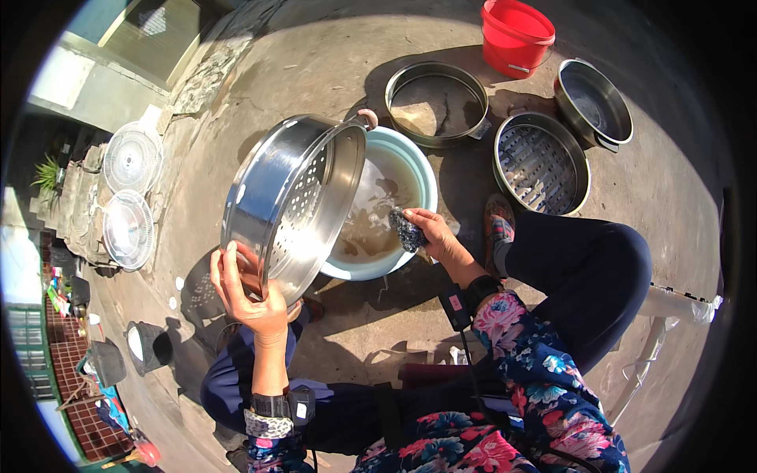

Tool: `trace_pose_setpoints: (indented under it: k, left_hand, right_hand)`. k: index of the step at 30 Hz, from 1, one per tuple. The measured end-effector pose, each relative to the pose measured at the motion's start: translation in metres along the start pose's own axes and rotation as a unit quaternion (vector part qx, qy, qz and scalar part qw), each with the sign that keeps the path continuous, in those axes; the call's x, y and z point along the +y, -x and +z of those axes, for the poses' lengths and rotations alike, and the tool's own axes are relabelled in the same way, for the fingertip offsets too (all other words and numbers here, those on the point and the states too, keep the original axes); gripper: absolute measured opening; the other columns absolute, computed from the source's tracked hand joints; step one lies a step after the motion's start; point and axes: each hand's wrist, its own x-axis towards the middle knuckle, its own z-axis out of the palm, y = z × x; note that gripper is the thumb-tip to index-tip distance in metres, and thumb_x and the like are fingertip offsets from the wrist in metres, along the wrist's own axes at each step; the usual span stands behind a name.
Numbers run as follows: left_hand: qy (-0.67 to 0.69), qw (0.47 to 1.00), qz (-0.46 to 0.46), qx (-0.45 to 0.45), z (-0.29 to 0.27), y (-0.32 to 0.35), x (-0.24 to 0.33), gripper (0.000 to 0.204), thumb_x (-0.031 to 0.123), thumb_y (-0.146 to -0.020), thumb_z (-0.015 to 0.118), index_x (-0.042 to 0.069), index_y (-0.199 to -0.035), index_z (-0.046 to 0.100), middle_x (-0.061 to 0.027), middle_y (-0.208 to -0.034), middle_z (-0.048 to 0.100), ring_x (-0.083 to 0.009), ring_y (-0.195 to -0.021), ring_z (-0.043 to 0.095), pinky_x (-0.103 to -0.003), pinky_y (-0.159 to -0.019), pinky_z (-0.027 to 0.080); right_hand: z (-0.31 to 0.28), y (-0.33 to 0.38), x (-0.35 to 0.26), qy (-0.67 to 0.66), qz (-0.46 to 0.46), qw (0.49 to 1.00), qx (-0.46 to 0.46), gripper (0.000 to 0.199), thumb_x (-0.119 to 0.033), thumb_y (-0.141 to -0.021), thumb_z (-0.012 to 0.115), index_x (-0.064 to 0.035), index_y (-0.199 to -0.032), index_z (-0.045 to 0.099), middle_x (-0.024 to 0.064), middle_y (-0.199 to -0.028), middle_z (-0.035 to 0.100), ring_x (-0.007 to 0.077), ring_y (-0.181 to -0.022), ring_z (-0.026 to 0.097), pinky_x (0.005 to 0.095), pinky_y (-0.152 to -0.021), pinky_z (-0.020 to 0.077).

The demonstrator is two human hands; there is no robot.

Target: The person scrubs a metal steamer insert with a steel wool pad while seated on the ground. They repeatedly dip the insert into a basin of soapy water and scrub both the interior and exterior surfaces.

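Round perforated steel steamer tray [293,206] is held tilted by left hand [251,293], grip clamped on its rim. Dark scouring pad [408,229] is clamped in right hand [438,236] over pale blue water basin [416,169], just beside the tray.

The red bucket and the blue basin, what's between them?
In the head view, a bottomless metal ring lies on the ground between the red bucket and the blue basin.

- The perforated steel steamer tray [293,203] covered the left part of the pale blue basin [418,177]; the tray's far side could not be seen
- The right hand [432,233] wrapped most of a dark scouring pad [405,229]; the murky water hid the basin's bottom
- Small items at the left edge were too small and warped to identify; the floral sleeve [536,370] was cut off below
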Motion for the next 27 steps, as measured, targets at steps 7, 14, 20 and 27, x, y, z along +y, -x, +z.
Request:
trace_pose_setpoints:
  k: [7,14,20,27]
  left_hand:
    - [0.017,0.996,-0.092,0.009,-0.022,0.01,-0.012,0.057,0.001,-0.072,0.057,-0.001,-0.128,0.05,-0.0177,-0.126,0.046,-0.03,-0.118,0.047,-0.039,-0.095,0.042]
    - [0.013,0.992,-0.123,0.001,-0.025,0.016,-0.016,0.056,0.001,-0.071,0.058,-0.001,-0.127,0.051,-0.0176,-0.123,0.048,-0.0314,-0.117,0.047,-0.04,-0.095,0.041]
    - [0.019,0.992,-0.124,0.013,-0.023,0.016,-0.017,0.054,0.003,-0.071,0.059,-0.001,-0.125,0.052,-0.0175,-0.122,0.052,-0.0325,-0.114,0.049,-0.04,-0.095,0.04]
    - [0.05,0.989,-0.141,-0.005,-0.022,0.012,-0.012,0.06,-0.002,-0.065,0.054,0.0,-0.125,0.053,-0.0131,-0.123,0.05,-0.0285,-0.115,0.049,-0.038,-0.096,0.039]
  right_hand:
    - [0.011,-0.044,0.018,0.59,-0.138,0.793,0.061,0.031,-0.013,-0.071,0.076,-0.0019,-0.098,0.065,0.011,-0.084,0.068,0.029,-0.08,0.065,0.035,-0.077,0.051]
    - [0.017,-0.063,0.057,0.88,-0.075,0.447,-0.143,0.036,-0.002,-0.071,0.062,-0.0106,-0.106,0.062,0.0077,-0.117,0.052,0.0301,-0.117,0.045,0.0477,-0.083,0.0462]
    - [0.016,-0.069,0.056,0.88,-0.067,0.455,-0.118,0.028,0.003,-0.071,0.056,-0.0099,-0.096,0.062,0.0075,-0.113,0.056,0.0287,-0.115,0.047,0.0461,-0.081,0.0465]
    - [0.004,-0.068,0.037,0.61,-0.063,0.789,-0.023,0.042,-0.001,-0.062,0.07,-0.0036,-0.104,0.066,0.0086,-0.091,0.068,0.0186,-0.084,0.064,0.0305,-0.077,0.0517]
